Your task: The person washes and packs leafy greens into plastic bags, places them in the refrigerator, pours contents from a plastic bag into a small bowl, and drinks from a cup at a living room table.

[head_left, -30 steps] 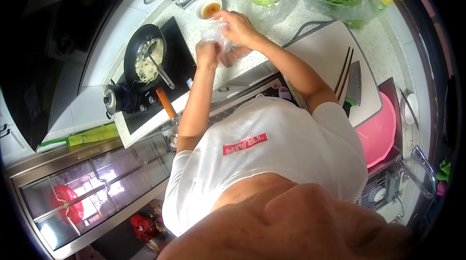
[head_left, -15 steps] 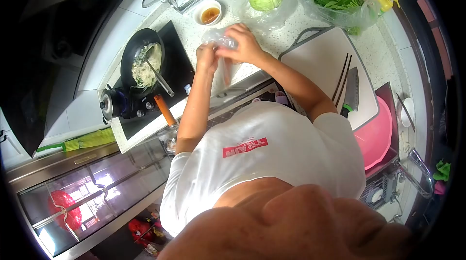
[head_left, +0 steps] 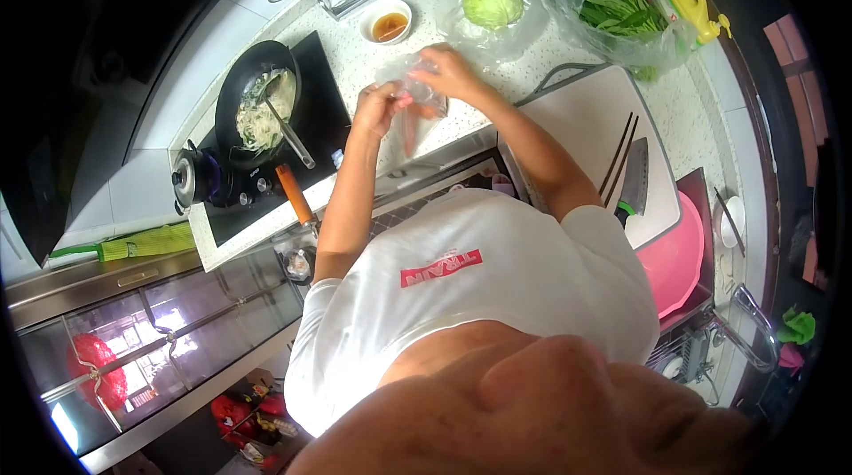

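Observation:
Between my hands is a clear plastic bag (head_left: 426,107), with something reddish-orange in its lower part that I cannot make out. My left hand (head_left: 376,111) pinches the bag's left side, near a small pink spot. On the opposite side, the fingers of my right hand (head_left: 451,74) are bent over the bag's upper edge and grip it. The bag hangs over the counter's front edge. Just beyond it stands a white bowl (head_left: 369,24) of brown liquid. To the left, a wok (head_left: 227,111) holds pale noodle-like food and greens, with a metal ladle (head_left: 291,136) resting in it.
A bagged cabbage (head_left: 493,1) and bagged leafy greens (head_left: 621,5) sit at the back. At right, a cutting board (head_left: 586,111) carries chopsticks (head_left: 621,156) and a knife (head_left: 635,175) above a pink basin (head_left: 674,253). A small pot (head_left: 185,180) is at far left.
My right hand has moved slightly up and away from my left, and the bag's top is spread wider. The pink spot and the reddish contents show more clearly.

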Demonstrator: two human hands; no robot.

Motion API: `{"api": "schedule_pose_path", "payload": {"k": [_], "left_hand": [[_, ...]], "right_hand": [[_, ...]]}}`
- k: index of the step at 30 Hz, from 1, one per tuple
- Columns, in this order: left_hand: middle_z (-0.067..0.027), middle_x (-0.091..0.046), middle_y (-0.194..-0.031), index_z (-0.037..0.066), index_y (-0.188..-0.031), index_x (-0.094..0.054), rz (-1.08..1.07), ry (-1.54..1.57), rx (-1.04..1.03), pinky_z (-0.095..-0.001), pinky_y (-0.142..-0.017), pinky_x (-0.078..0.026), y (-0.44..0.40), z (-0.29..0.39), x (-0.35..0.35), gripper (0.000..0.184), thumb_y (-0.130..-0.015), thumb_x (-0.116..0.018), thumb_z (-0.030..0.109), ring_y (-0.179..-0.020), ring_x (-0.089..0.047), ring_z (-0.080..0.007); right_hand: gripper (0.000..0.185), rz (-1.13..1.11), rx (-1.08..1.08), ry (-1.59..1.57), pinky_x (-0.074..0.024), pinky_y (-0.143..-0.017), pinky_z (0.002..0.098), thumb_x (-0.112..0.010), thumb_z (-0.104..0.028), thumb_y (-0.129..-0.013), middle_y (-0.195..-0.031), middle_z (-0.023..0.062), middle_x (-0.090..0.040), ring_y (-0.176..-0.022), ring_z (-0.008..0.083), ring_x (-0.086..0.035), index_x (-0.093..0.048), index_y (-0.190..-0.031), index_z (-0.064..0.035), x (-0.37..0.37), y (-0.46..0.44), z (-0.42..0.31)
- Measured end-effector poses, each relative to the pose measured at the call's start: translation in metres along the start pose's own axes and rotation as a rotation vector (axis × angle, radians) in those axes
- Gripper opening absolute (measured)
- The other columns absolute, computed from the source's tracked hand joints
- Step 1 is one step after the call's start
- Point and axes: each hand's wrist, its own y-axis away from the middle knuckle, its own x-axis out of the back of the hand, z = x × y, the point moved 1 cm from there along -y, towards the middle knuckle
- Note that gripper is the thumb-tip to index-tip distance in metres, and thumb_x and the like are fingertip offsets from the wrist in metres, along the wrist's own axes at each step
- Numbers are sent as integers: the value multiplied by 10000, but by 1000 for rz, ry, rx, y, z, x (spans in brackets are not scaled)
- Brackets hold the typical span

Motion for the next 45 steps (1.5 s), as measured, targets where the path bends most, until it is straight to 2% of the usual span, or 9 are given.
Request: {"api": "schedule_pose_path", "payload": {"k": [4,9,15,19,22,28,32,38,45], "left_hand": [[-104,-602,-866,-59,-942,-550,26,71,-98,-274,-653,-545,0,22,10,220,-724,-520,-53,-735,-607,-190],[-66,-592,-810,-16,-910,-568,104,90,-68,-230,-557,-493,5,21,-2,177,-800,-634,106,-648,-557,-138],[-77,-587,-879,1,-1045,-509,107,-182,-140,-242,-597,-486,24,20,-9,279,-786,-611,7,-675,-557,-133],[-101,-560,-969,-19,-1140,-440,98,-392,-216,-259,-615,-493,35,26,-12,394,-764,-536,-89,-731,-562,-149],[-137,-517,-1048,1,-1159,-441,165,-576,-283,-276,-605,-489,32,27,4,436,-739,-500,-101,-723,-576,-183],[-229,-404,-1213,40,-1148,-480,441,-1535,-689,-397,-801,-458,55,79,-21,415,-780,-600,191,-962,-538,-379],[-217,-477,-1166,44,-1163,-499,242,-1237,-864,-374,-875,-425,31,99,-64,497,-764,-647,300,-1064,-504,-357],[-219,-421,-1263,-32,-1252,-393,133,-703,-144,-364,-866,-440,-111,44,-109,680,-779,-646,386,-1114,-470,-304],[-241,-537,-1045,-179,-1089,-440,192,-421,139,-372,-633,-494,-151,-23,-126,664,-794,-640,381,-833,-571,-300]], "right_hand": [[528,197,31,314,-332,-940,462,-738,-281,-651,-1108,170,-522,-1060,338,-461,-546,-1092,-64,76,-1,-7],[242,-175,60,944,-374,-892,442,-655,-235,-732,-924,145,-599,-1012,324,-494,-636,-908,-71,120,34,60],[189,209,14,296,-449,-759,382,-632,-190,-758,-876,155,-601,-815,339,-563,-624,-858,-30,182,-9,40],[359,510,0,521,-465,-746,394,-705,-252,-694,-907,182,-613,-823,359,-583,-617,-954,-21,199,-44,73],[378,95,-589,431,-470,-750,408,-698,-241,-672,-947,201,-614,-852,362,-588,-620,-962,-12,187,-52,129],[280,-18,-481,617,-479,-734,403,-635,-226,-683,-929,201,-619,-856,345,-597,-655,-899,-48,193,-85,93],[169,-145,-217,366,-469,-718,390,-643,-224,-710,-857,143,-620,-799,330,-585,-648,-790,-75,199,-73,57],[165,-234,136,299,-456,-690,380,-680,-192,-687,-804,139,-570,-771,325,-558,-604,-757,-63,172,-3,-6],[178,5,-154,189,-428,-584,335,-693,-151,-669,-671,114,-546,-658,258,-553,-580,-738,-32,191,85,-10]]}}
